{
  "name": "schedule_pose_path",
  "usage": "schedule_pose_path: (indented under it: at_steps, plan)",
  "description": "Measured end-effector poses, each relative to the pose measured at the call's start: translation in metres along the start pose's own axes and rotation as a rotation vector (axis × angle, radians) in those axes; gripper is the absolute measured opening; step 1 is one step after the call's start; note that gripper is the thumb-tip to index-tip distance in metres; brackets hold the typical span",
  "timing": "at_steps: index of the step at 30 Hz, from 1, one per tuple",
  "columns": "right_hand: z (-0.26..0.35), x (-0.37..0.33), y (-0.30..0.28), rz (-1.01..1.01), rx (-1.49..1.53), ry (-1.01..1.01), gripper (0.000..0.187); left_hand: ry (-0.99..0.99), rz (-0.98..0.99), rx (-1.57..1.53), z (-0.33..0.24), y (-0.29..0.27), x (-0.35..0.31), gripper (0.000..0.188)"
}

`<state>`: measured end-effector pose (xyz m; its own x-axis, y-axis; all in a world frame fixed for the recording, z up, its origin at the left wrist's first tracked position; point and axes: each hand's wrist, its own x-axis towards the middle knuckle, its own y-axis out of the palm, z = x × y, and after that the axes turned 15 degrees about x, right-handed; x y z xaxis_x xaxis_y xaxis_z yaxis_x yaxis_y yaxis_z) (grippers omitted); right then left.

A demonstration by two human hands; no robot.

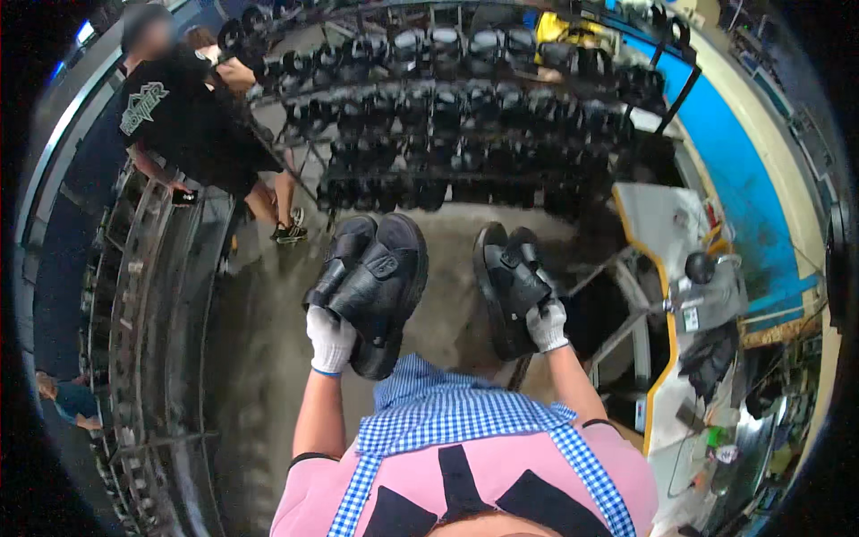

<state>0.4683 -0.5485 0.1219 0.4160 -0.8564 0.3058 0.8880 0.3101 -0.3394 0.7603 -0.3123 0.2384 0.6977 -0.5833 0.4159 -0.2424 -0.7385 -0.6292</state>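
In my left hand (330,343), which wears a white knit glove, is a pair of black sandals (383,282) with wide straps and thick soles. The glove closes round them from below, and its fingertips are mostly hidden behind the sandals. My right hand (547,327), gloved the same way, grips a second pair of black sandals (513,286) by the strap end. Both pairs hang in front of my checked apron (465,410), toes pointing away from me, with a gap of floor between them.
Ahead stands a multi-level rack (447,134) full of black footwear. A person in black (192,116) stands at the far left beside a conveyor line (152,304). On the right is a white worktable (658,215) with a yellow edge, carrying a grey machine (711,291).
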Motion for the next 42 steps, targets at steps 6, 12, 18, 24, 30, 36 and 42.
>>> schedule_pose_path:
  at_steps: [6, 12, 18, 24, 30, 36, 42]
  plan:
    - [0.116, 0.153, 0.001, -0.144, 0.212, -0.479, 0.041, -0.156, 0.221, -1.163, -0.003, 0.02, 0.17, 0.043]
    - [0.228, 0.348, 0.032, -0.354, -0.102, -0.421, 0.041, 0.32, -0.293, 0.029, -0.05, 0.025, 0.399, 0.04]
    - [0.295, 0.547, 0.079, -0.32, -0.332, -0.292, 0.05, 0.169, -0.311, 0.434, -0.113, 0.06, 0.605, 0.054]
    - [0.276, 0.639, 0.121, -0.173, -0.569, -0.193, 0.033, 0.427, 0.003, 0.781, -0.087, 0.112, 0.708, 0.06]
    - [0.269, 0.618, 0.089, -0.027, -0.355, -0.336, 0.035, 0.572, 0.057, 0.677, -0.115, 0.08, 0.665, 0.053]
    - [0.22, 0.577, -0.034, -0.47, -0.118, -0.749, 0.026, 0.563, -0.192, 0.243, -0.136, 0.077, 0.592, 0.031]
    - [0.126, 0.613, -0.243, -0.876, -0.606, -0.198, 0.046, 0.575, 0.437, -0.57, -0.264, 0.17, 0.495, 0.038]
